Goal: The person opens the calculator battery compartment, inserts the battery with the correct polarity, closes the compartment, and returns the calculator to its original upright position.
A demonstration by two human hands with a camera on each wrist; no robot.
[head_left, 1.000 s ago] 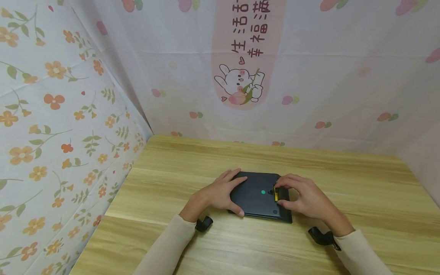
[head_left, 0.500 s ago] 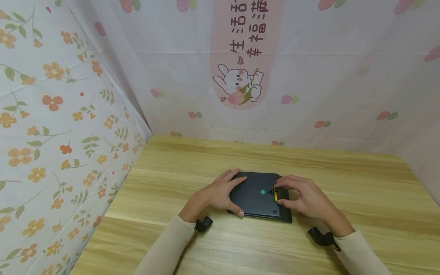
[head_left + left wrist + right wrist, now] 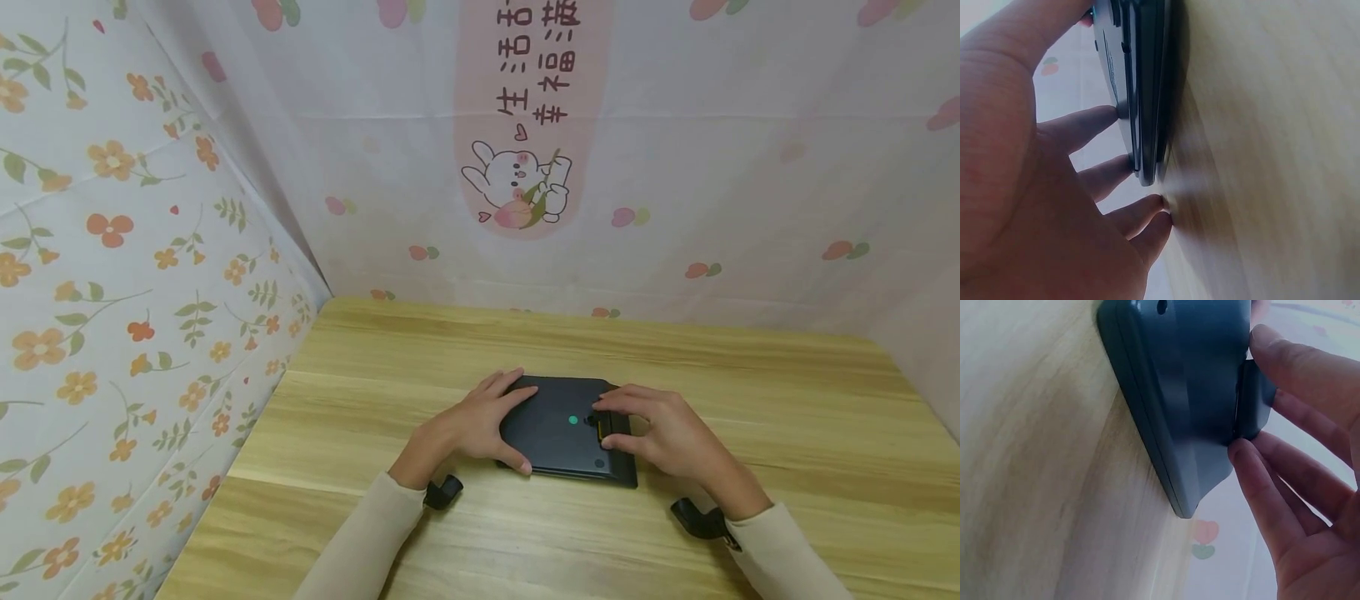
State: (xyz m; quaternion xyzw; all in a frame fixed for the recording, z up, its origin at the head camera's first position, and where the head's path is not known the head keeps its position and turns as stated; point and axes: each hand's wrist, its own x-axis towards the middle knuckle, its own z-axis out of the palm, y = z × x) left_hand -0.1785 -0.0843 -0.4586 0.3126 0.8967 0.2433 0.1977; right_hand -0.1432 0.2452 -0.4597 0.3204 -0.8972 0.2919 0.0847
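A flat dark calculator-like device (image 3: 551,429) lies on the wooden table with its back facing up, a green dot near its middle. My left hand (image 3: 480,421) spreads over its left end, thumb along the near edge. In the left wrist view, two fingertips (image 3: 1110,112) touch the device and two rest by the table. My right hand (image 3: 667,433) pinches a small black battery cover (image 3: 1257,403) between thumb and fingers at the right end. The cover stands tilted above the battery compartment, where a thin yellow strip (image 3: 601,431) shows. The rest of the compartment is hidden.
Wood-grain table (image 3: 375,375) surrounds the device. A white cloth with a rabbit print (image 3: 517,183) hangs behind it, and a flowered cloth (image 3: 150,333) hangs at the left. Black wrist cameras (image 3: 444,492) sit on both wrists.
My right fingers have shifted slightly left with the cover, which now hides more of the yellow strip. The left hand and the device have stayed in place.
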